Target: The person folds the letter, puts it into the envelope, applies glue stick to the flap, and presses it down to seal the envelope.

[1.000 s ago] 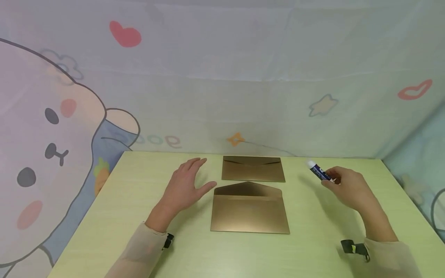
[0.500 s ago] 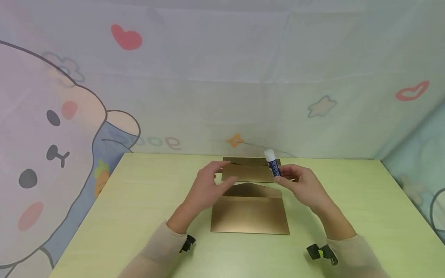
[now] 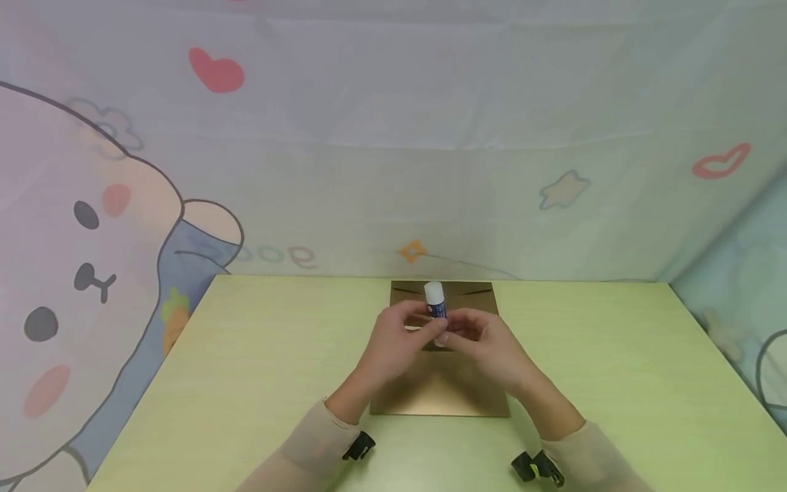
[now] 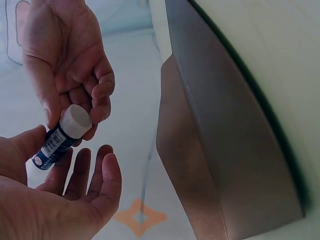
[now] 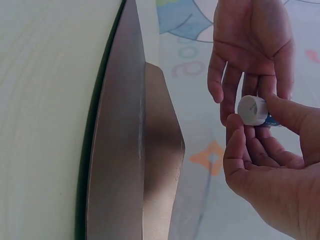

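Observation:
A glue stick [image 3: 436, 311], dark blue with a white cap, stands nearly upright in both hands above the envelopes. My left hand [image 3: 393, 342] pinches its tube between thumb and fingers. From the other side my right hand [image 3: 488, 345] holds the lower part, its thumb near the white base. That round base faces the camera in the right wrist view, where the glue stick [image 5: 252, 110] lies between the two hands. Below them is a gold-brown envelope [image 3: 439, 393], its flap raised toward the far side and partly covered by the hands.
A second gold-brown envelope [image 3: 402, 292] lies behind the first, near the table's back edge. The pale yellow-green table [image 3: 277, 342] extends to both sides. A printed curtain [image 3: 369, 137] hangs right behind it. A dark cable [image 3: 761, 376] loops at the far right.
My right hand has carried the glue stick leftward to above the envelopes. My left hand has moved right and now pinches it too. The envelopes have stayed in place.

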`<state>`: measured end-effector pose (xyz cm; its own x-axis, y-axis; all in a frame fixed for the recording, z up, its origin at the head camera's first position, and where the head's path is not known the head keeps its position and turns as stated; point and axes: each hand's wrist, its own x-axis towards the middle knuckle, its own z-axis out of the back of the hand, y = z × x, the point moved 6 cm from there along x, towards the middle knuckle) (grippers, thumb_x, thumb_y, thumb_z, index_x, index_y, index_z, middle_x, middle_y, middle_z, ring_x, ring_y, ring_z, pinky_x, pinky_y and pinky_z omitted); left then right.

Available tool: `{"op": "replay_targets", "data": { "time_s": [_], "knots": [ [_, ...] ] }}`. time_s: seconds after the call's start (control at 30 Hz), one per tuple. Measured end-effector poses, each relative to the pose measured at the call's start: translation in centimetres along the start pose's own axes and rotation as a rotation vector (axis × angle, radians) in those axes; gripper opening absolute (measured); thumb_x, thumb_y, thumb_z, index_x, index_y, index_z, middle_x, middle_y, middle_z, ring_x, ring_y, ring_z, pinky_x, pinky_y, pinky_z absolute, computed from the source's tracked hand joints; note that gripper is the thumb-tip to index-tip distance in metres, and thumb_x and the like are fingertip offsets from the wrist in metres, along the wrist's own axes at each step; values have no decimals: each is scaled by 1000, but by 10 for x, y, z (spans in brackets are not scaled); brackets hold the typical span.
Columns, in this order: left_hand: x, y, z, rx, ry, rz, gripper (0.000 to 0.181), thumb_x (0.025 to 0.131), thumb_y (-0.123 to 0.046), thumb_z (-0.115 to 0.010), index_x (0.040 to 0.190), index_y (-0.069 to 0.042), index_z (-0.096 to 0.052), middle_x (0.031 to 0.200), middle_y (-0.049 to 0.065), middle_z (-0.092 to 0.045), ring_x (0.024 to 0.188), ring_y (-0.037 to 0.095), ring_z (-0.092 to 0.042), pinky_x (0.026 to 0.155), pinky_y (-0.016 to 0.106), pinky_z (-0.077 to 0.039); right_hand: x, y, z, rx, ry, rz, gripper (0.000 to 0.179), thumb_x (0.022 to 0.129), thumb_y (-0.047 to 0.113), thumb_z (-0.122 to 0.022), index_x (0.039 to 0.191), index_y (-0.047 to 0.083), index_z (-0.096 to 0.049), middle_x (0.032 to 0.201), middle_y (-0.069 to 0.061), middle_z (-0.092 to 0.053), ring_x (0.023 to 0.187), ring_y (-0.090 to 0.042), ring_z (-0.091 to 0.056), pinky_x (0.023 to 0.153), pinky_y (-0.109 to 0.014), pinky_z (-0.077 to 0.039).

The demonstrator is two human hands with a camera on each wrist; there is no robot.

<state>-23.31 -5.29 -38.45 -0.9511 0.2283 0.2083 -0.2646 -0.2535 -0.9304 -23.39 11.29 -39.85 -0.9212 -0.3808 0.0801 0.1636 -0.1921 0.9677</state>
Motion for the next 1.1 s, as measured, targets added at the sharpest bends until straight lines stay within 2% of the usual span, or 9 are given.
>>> {"op": "replay_targets", "data": {
  "time_s": [0.17, 0.33, 0.43, 0.53, 0.67, 0.8, 0.97, 1.1],
  "knots": [
    [0, 1, 3, 20, 0, -1, 25, 102, -25, -75, 120, -7, -76, 114, 3, -75, 108, 23, -72, 87, 34, -61, -1, 0, -3, -32, 20, 0, 29, 102, 19, -75, 127, 6, -72, 123, -7, -74, 113, -25, -71, 95, -35, -58],
    [0, -3, 10, 93, -22, -15, 27, 102, -22, -75, 125, -7, -73, 112, 3, -77, 99, 17, -75, 85, 33, -62, -3, 5, 4, -150, -4, 24, 33, 103, 24, -74, 131, 7, -69, 125, -6, -73, 116, -25, -69, 97, -39, -57],
    [0, -7, 15, 173, -38, -59, 27, 101, -19, -76, 125, -7, -73, 107, 2, -77, 94, 15, -74, 82, 32, -61, -4, 13, 13, -213, -55, 41, 37, 103, 27, -74, 132, 4, -67, 123, -7, -72, 114, -25, -69, 96, -42, -57],
    [0, -11, 18, 292, -50, -119, 26, 100, -18, -78, 123, -9, -75, 103, 0, -75, 87, 14, -70, 75, 32, -59, -5, 21, 21, -239, -89, 46, 40, 103, 29, -73, 134, 4, -65, 120, -9, -72, 111, -26, -69, 92, -39, -58],
    [-3, -15, 19, 490, -65, -191, 27, 97, -20, -81, 122, -12, -76, 106, -1, -72, 86, 15, -62, 73, 33, -55, -7, 27, 26, -232, -88, 42, 43, 104, 30, -72, 138, 4, -63, 116, -10, -70, 105, -28, -70, 82, -33, -59],
    [-7, -17, 18, 643, -64, -262, 27, 97, -22, -82, 122, -13, -77, 109, -1, -69, 91, 15, -59, 75, 32, -55, -8, 26, 26, -234, -83, 41, 43, 104, 29, -72, 139, 4, -63, 111, -11, -71, 96, -29, -71, 74, -32, -58],
    [-14, -21, 13, 748, -52, -389, 28, 94, -19, -84, 120, -10, -77, 105, 0, -66, 91, 18, -57, 73, 30, -55, -6, 18, 22, -214, -70, 28, 43, 103, 28, -74, 137, 2, -63, 108, -13, -74, 93, -34, -73, 75, -39, -61],
    [-17, -22, 9, 777, -53, -459, 28, 92, -16, -86, 117, -10, -78, 103, 0, -65, 90, 19, -57, 73, 30, -55, -5, 14, 18, -191, -46, 9, 40, 104, 27, -73, 132, 0, -65, 105, -16, -74, 91, -39, -73, 79, -46, -63]
  ]
}}
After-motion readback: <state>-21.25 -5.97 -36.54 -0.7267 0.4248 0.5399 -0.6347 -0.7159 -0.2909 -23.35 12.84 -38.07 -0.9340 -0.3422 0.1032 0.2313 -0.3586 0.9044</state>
